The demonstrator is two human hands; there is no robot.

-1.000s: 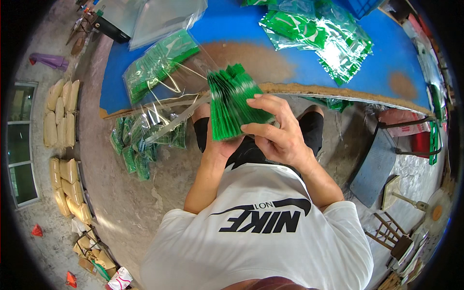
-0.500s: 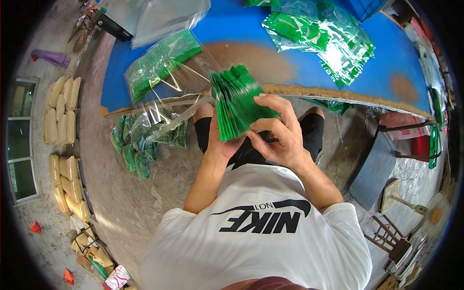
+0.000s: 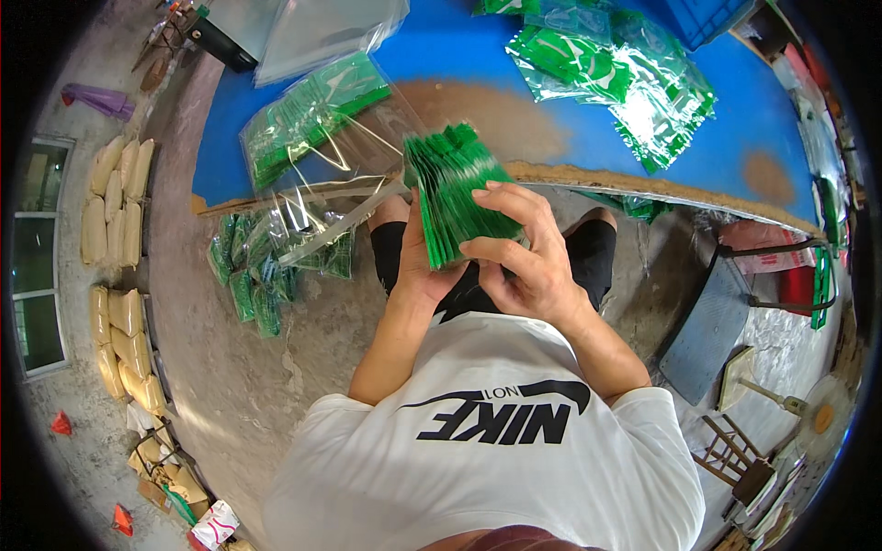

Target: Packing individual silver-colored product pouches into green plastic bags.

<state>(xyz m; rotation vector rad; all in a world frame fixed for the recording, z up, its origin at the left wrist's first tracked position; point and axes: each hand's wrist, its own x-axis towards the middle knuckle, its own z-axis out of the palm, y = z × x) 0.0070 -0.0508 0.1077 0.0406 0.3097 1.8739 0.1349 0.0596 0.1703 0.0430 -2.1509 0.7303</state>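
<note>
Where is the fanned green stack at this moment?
In the head view, the fanned green stack is just above centre, in the left hand, with the right hand at its right side, near the blue table.

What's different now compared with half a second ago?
The right hand has shifted its fingertips slightly left over the fanned green packets. The whole view has drifted slightly. Nothing was newly grasped or released: the left hand still holds the packets. Unchanged: the clear bag and shiny green pile on the blue table.

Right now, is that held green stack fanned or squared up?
Fanned: the green stack shows many separated edges, right hand touching it.
</note>
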